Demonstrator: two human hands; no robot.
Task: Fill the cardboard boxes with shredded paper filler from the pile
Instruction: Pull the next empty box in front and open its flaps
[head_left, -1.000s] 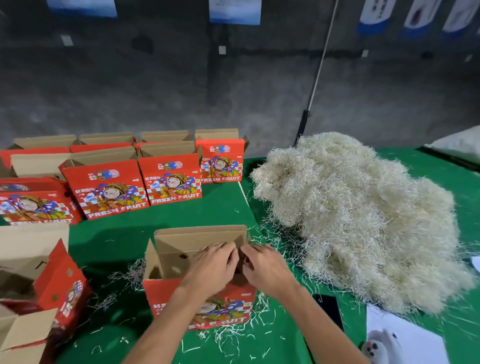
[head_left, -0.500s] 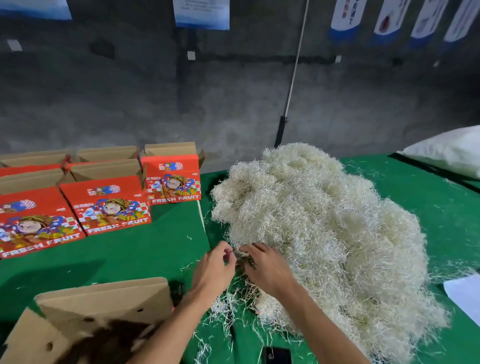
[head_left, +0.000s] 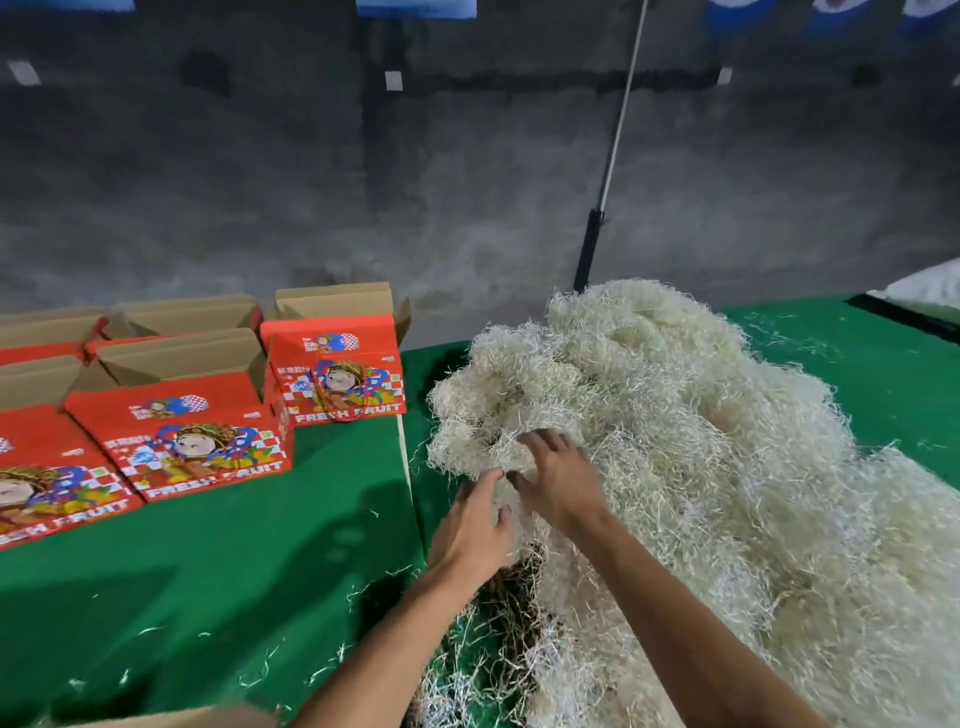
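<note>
A big heap of pale shredded paper filler (head_left: 701, 467) covers the right half of the green table (head_left: 208, 571). My left hand (head_left: 472, 525) reaches into the heap's near left edge, its fingertips among the strands and its thumb apart. Beside it, my right hand (head_left: 558, 483) lies on top of the filler with fingers spread. Neither hand has closed round a clump. Red "FRESH FRUIT" cardboard boxes stand open at the left, the nearest full one (head_left: 182, 436) in front and another (head_left: 337, 374) behind it. A brown flap of the box near me (head_left: 171, 719) shows at the bottom edge.
More open red boxes run off the left edge in rows. Loose strands litter the green cloth round the heap. A grey wall with a leaning pole (head_left: 613, 171) stands behind the table. A white sack (head_left: 924, 286) lies at the far right.
Both hands left the near box, moved right and forward, and now reach onto the filler heap. The view swung right, so the near box has dropped almost out of sight.
</note>
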